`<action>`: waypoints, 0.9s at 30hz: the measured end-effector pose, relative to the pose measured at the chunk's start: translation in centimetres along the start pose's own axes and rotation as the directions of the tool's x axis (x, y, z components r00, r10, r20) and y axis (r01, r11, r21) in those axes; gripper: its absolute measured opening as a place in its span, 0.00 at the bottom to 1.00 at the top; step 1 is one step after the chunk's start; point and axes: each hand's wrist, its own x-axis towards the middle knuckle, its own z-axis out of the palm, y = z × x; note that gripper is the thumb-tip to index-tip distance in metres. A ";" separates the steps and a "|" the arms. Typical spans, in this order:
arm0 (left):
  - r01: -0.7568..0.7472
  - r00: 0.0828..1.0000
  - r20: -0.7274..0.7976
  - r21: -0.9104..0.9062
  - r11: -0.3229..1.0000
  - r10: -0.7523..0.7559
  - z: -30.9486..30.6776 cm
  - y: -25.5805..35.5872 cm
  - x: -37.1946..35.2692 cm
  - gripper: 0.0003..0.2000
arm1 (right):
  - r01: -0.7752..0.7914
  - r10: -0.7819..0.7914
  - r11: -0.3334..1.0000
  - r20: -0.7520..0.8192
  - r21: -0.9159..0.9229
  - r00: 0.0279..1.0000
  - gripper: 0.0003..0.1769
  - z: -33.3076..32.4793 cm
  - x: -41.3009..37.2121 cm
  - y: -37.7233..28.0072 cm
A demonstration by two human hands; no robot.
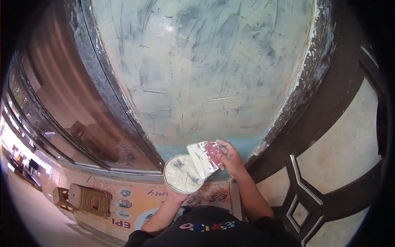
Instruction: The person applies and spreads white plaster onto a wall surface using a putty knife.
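Note:
My left hand supports a round open can from below, mostly hidden under it. Pale cream putty fills the can, its surface streaked and scooped. In my right hand is a flat putty scraper, red near my fingers and smeared with white putty toward the can. Fingers and thumb press on the scraper's right side, and its left lower edge reaches the can's rim. Ahead stands a wall panel coated in uneven greyish-white strokes.
Dark frames edge the wall panel, with a glass window on the left and a patterned dark door on the right. Stacked brown plastic stools stand at lower left beside an orange printed banner.

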 end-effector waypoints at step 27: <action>0.045 0.989 -0.143 0.129 0.991 -0.026 -5.9 8.0 -2.9 0.31 | 0.205 -0.162 0.977 -0.425 0.057 0.891 0.14 6.2 7.0 14.3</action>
